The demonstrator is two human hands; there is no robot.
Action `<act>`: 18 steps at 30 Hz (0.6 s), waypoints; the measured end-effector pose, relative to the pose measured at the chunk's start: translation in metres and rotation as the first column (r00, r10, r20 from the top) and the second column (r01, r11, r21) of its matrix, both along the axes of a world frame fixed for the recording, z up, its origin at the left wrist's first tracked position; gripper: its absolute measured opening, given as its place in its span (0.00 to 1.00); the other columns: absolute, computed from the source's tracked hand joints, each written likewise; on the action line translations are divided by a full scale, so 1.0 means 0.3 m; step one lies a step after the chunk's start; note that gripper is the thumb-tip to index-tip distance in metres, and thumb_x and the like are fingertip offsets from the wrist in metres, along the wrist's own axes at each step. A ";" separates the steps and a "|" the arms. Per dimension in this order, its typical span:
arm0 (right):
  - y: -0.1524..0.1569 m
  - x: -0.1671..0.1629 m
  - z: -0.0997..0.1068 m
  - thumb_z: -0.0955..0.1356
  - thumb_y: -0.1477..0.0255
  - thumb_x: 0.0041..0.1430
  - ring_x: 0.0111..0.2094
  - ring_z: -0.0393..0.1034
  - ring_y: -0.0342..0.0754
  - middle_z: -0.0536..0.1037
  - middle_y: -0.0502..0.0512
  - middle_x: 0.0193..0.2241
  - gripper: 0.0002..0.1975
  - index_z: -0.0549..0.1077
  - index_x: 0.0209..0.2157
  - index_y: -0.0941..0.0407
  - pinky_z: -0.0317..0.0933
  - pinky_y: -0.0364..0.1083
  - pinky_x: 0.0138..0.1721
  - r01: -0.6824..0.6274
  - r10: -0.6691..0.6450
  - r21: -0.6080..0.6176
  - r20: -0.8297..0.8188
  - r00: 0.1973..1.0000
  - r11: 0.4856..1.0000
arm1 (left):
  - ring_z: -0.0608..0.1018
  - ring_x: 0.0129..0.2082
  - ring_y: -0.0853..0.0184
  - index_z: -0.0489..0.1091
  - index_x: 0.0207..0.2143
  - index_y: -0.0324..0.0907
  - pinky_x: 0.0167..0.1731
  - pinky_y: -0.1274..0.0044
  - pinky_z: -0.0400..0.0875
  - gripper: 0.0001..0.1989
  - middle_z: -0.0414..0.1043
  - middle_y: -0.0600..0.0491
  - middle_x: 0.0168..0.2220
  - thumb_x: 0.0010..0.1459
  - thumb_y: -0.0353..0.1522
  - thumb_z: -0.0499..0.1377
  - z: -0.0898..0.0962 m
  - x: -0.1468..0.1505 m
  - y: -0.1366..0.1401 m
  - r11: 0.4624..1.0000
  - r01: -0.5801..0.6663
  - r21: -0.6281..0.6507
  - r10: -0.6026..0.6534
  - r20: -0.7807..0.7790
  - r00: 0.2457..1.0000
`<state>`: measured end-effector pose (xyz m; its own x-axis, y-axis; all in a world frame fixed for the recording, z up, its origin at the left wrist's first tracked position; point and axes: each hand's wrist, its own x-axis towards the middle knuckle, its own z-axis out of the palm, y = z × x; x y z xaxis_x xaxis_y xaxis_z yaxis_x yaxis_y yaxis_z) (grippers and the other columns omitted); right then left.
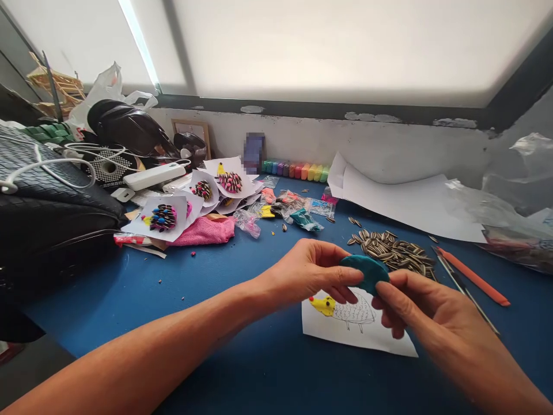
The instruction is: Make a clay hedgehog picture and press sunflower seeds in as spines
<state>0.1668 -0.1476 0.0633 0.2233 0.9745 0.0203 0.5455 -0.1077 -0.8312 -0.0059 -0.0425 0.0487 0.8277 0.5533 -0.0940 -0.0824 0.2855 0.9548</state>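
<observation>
Some print on a small packet (322, 207) is too tiny to read. The left hand (309, 271) and the right hand (430, 305) are half closed, each pinching one side of a teal clay piece (367, 274). It looks flat, thin and roughly oval, held above the drawing paper (367, 341).

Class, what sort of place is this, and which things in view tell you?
Probably an informal craft workspace, though whose room it is can't be told. The blue table holds a pile of striped seeds, a row of multicoloured blocks and several seed-studded figures.
</observation>
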 end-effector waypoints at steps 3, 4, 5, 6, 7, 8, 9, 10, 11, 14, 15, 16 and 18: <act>-0.001 0.002 0.003 0.66 0.46 0.53 0.18 0.68 0.44 0.73 0.51 0.17 0.24 0.75 0.26 0.53 0.67 0.41 0.20 0.037 -0.037 0.043 -0.020 0.999 0.998 | 0.79 0.28 0.68 0.75 0.38 0.36 0.33 0.77 0.74 0.24 0.76 0.52 0.28 0.42 0.41 0.74 0.009 0.000 -0.004 1.000 -0.008 -0.026 0.008 0.008 1.000; -0.001 0.004 0.001 0.66 0.45 0.54 0.18 0.69 0.44 0.74 0.52 0.18 0.24 0.75 0.28 0.53 0.67 0.41 0.20 0.044 -0.043 0.040 -0.025 0.999 0.998 | 0.79 0.28 0.68 0.75 0.38 0.36 0.32 0.77 0.74 0.25 0.76 0.52 0.28 0.42 0.41 0.74 0.011 0.001 -0.005 0.999 -0.017 -0.032 0.018 0.007 1.000; 0.000 0.008 -0.001 0.66 0.45 0.54 0.19 0.69 0.44 0.75 0.52 0.19 0.24 0.75 0.30 0.53 0.68 0.42 0.21 0.038 -0.037 0.025 -0.026 0.999 0.999 | 0.79 0.28 0.68 0.75 0.38 0.36 0.32 0.76 0.74 0.25 0.75 0.52 0.27 0.41 0.42 0.74 0.012 0.001 -0.007 0.999 -0.026 -0.038 0.026 0.007 1.000; 0.001 0.011 -0.004 0.66 0.45 0.54 0.19 0.69 0.44 0.76 0.52 0.19 0.24 0.75 0.30 0.53 0.68 0.42 0.21 0.019 -0.019 0.001 -0.025 0.999 1.000 | 0.79 0.28 0.68 0.75 0.37 0.36 0.32 0.76 0.74 0.24 0.75 0.52 0.27 0.41 0.41 0.74 0.011 0.002 -0.007 0.999 -0.031 -0.040 0.031 0.006 1.000; 0.003 0.013 -0.006 0.66 0.45 0.54 0.18 0.69 0.44 0.75 0.51 0.19 0.24 0.75 0.30 0.53 0.68 0.42 0.21 0.000 0.000 -0.022 -0.023 1.000 1.000 | 0.79 0.28 0.67 0.74 0.36 0.36 0.32 0.76 0.74 0.24 0.76 0.52 0.27 0.41 0.41 0.74 0.009 0.002 -0.007 0.998 -0.037 -0.044 0.037 0.004 0.999; 0.004 0.014 -0.007 0.67 0.45 0.54 0.18 0.68 0.44 0.74 0.51 0.18 0.24 0.74 0.28 0.53 0.68 0.42 0.21 -0.019 0.018 -0.038 -0.021 1.000 0.999 | 0.79 0.27 0.67 0.74 0.36 0.36 0.32 0.75 0.74 0.23 0.76 0.51 0.27 0.42 0.40 0.74 0.007 0.003 -0.007 0.998 -0.040 -0.044 0.040 -0.001 0.999; 0.005 0.014 -0.008 0.67 0.46 0.53 0.18 0.67 0.43 0.73 0.50 0.17 0.23 0.74 0.26 0.52 0.67 0.42 0.21 -0.027 0.026 -0.041 -0.022 0.999 0.999 | 0.79 0.27 0.67 0.74 0.36 0.36 0.32 0.75 0.74 0.22 0.76 0.51 0.27 0.42 0.40 0.74 0.005 0.003 -0.006 0.999 -0.036 -0.039 0.036 -0.007 0.999; 0.006 0.013 -0.007 0.68 0.46 0.52 0.18 0.67 0.43 0.72 0.50 0.16 0.23 0.73 0.25 0.53 0.67 0.41 0.21 -0.029 0.028 -0.039 -0.027 0.999 0.999 | 0.80 0.27 0.67 0.73 0.36 0.36 0.32 0.75 0.74 0.22 0.76 0.51 0.27 0.43 0.40 0.73 0.003 0.002 -0.004 0.999 -0.027 -0.032 0.026 -0.016 1.000; 0.006 0.011 -0.006 0.69 0.46 0.51 0.18 0.67 0.43 0.72 0.50 0.16 0.23 0.73 0.24 0.53 0.66 0.41 0.20 -0.022 0.021 -0.034 -0.036 0.999 0.999 | 0.80 0.27 0.67 0.73 0.36 0.37 0.32 0.75 0.74 0.22 0.76 0.51 0.27 0.44 0.40 0.73 0.002 0.002 -0.002 1.000 -0.014 -0.022 0.013 -0.028 1.000; 0.003 0.010 -0.002 0.70 0.46 0.49 0.18 0.66 0.43 0.72 0.50 0.16 0.22 0.74 0.26 0.53 0.65 0.41 0.19 0.006 -0.008 -0.033 -0.066 0.998 0.999 | 0.80 0.26 0.66 0.72 0.36 0.37 0.30 0.76 0.73 0.23 0.75 0.52 0.25 0.46 0.45 0.71 0.007 -0.002 0.006 1.000 0.011 -0.013 -0.012 -0.075 0.997; 0.002 0.012 -0.002 0.70 0.46 0.49 0.17 0.66 0.43 0.72 0.50 0.16 0.23 0.75 0.27 0.53 0.66 0.42 0.19 0.023 -0.024 -0.025 -0.065 0.998 0.999 | 0.79 0.26 0.67 0.72 0.35 0.37 0.29 0.77 0.73 0.24 0.75 0.52 0.24 0.46 0.46 0.71 0.009 -0.004 0.007 1.000 0.010 -0.016 -0.012 -0.087 0.996; 0.001 0.015 -0.002 0.69 0.46 0.49 0.18 0.67 0.44 0.73 0.51 0.17 0.23 0.75 0.29 0.53 0.66 0.42 0.20 0.038 -0.039 -0.017 -0.058 0.998 0.999 | 0.79 0.25 0.67 0.72 0.34 0.37 0.28 0.77 0.73 0.24 0.74 0.52 0.23 0.45 0.47 0.71 0.010 -0.006 0.008 1.000 0.008 -0.017 -0.010 -0.094 0.995; 0.001 0.021 -0.001 0.68 0.45 0.50 0.20 0.70 0.47 0.76 0.52 0.19 0.25 0.76 0.35 0.52 0.68 0.44 0.22 0.056 -0.056 -0.012 -0.033 0.998 0.998 | 0.79 0.25 0.67 0.72 0.34 0.37 0.28 0.77 0.73 0.25 0.74 0.52 0.23 0.46 0.49 0.70 0.010 -0.009 0.007 1.000 0.015 -0.004 -0.016 -0.103 0.995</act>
<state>0.1732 -0.1473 0.0630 0.2781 0.9605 0.0008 0.5102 -0.1471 -0.8474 -0.0086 -0.0404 0.0518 0.8221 0.5398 -0.1810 0.0206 0.2894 0.9570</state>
